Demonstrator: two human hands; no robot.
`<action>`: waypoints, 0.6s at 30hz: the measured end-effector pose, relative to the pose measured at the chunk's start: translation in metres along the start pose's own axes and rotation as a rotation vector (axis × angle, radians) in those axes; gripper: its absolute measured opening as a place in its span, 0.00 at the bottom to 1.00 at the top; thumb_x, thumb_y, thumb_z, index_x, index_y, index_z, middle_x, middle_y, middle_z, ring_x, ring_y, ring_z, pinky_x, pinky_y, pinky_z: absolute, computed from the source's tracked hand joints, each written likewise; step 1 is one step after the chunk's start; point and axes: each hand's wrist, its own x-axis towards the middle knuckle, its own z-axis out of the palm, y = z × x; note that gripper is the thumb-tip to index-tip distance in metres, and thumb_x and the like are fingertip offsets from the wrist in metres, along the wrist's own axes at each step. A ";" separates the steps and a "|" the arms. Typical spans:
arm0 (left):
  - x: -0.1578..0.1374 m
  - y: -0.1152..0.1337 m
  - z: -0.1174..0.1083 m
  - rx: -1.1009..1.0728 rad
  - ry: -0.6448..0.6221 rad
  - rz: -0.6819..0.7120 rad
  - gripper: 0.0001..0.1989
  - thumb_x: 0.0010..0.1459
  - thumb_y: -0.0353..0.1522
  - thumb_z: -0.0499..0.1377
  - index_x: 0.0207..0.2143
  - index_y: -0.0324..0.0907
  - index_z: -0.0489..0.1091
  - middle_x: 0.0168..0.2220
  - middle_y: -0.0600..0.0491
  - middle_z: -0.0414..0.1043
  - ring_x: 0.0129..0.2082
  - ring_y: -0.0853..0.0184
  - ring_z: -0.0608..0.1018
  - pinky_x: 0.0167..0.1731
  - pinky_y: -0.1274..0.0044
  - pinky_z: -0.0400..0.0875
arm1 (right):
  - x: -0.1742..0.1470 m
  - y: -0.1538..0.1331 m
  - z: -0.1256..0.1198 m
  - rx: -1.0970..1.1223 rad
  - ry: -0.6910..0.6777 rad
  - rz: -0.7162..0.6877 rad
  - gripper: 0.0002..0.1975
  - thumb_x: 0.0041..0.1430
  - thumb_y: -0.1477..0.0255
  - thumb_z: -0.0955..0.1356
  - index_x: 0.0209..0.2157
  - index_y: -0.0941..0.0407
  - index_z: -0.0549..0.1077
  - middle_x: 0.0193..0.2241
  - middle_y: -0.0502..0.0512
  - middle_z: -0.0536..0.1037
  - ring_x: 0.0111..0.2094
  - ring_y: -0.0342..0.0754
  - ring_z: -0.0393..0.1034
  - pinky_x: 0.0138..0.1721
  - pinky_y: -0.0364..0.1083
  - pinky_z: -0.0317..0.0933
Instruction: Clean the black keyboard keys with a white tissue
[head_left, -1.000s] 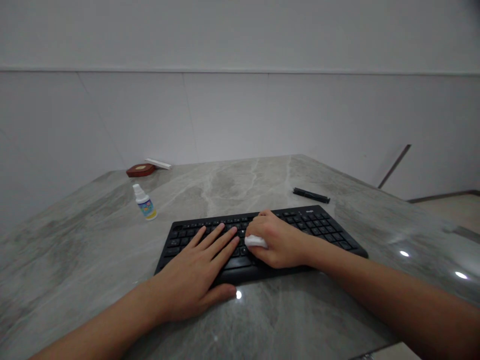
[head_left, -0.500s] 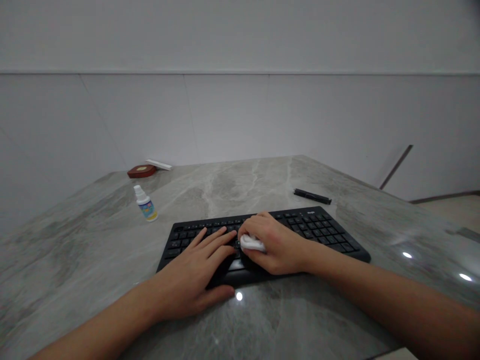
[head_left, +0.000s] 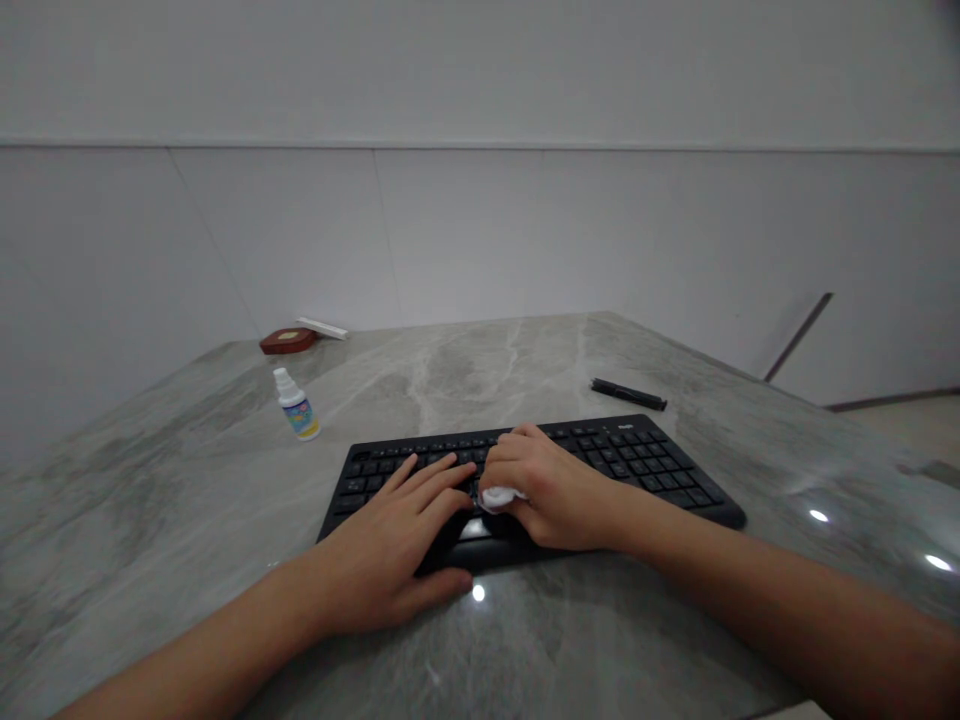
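A black keyboard (head_left: 660,470) lies on the grey marble-patterned table, turned slightly. My left hand (head_left: 405,540) rests across its left half with fingers spread over the keys, the thumb on the front edge. Close beside it, my right hand (head_left: 547,490) is closed round a white wad, which looks like a folded tissue or cloth (head_left: 501,496), and presses it on the middle keys. The fingers cover part of the wad, and both hands hide many of the keys.
A small white spray bottle (head_left: 298,408) with a coloured label stands left of the keyboard. Behind it sit a reddish-brown box (head_left: 288,341) and a thin white strip (head_left: 322,328). A black pen (head_left: 628,394) lies beyond the keyboard. A pale corner (head_left: 795,711) shows at the bottom edge.
The white wad shows less, as my right fingers have shifted and curled over it. My left hand stays almost where it was. The whole view has shifted slightly.
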 end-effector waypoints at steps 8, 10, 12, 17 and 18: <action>0.000 -0.001 0.001 0.036 0.001 0.008 0.24 0.64 0.41 0.60 0.59 0.44 0.64 0.68 0.46 0.56 0.69 0.49 0.56 0.66 0.49 0.48 | -0.001 0.005 -0.009 -0.099 0.050 -0.038 0.15 0.48 0.86 0.64 0.35 0.58 0.75 0.32 0.54 0.77 0.39 0.50 0.67 0.49 0.52 0.51; -0.001 -0.002 0.001 0.061 -0.010 0.018 0.25 0.65 0.41 0.59 0.62 0.46 0.62 0.69 0.46 0.53 0.69 0.48 0.55 0.66 0.48 0.48 | -0.004 0.011 -0.015 -0.090 0.110 -0.018 0.13 0.47 0.86 0.64 0.33 0.58 0.74 0.31 0.54 0.76 0.37 0.49 0.68 0.47 0.51 0.51; -0.001 -0.003 0.002 0.081 -0.017 0.031 0.27 0.65 0.41 0.58 0.65 0.48 0.59 0.70 0.47 0.50 0.70 0.48 0.54 0.65 0.47 0.48 | -0.007 0.016 -0.020 -0.073 0.135 0.005 0.11 0.47 0.85 0.65 0.30 0.58 0.73 0.29 0.53 0.75 0.34 0.48 0.68 0.45 0.51 0.52; -0.002 -0.005 0.004 0.101 -0.018 0.044 0.29 0.67 0.42 0.57 0.67 0.52 0.55 0.71 0.48 0.47 0.70 0.48 0.52 0.65 0.47 0.48 | -0.010 0.019 -0.021 0.017 0.042 -0.007 0.07 0.49 0.84 0.67 0.26 0.58 0.72 0.27 0.51 0.75 0.33 0.47 0.69 0.46 0.51 0.52; -0.002 -0.005 0.004 0.104 -0.019 0.044 0.29 0.67 0.42 0.57 0.67 0.52 0.55 0.71 0.49 0.47 0.70 0.48 0.52 0.65 0.48 0.48 | -0.009 0.018 -0.019 0.030 0.009 -0.015 0.07 0.49 0.84 0.67 0.26 0.57 0.71 0.26 0.51 0.75 0.32 0.47 0.69 0.46 0.50 0.52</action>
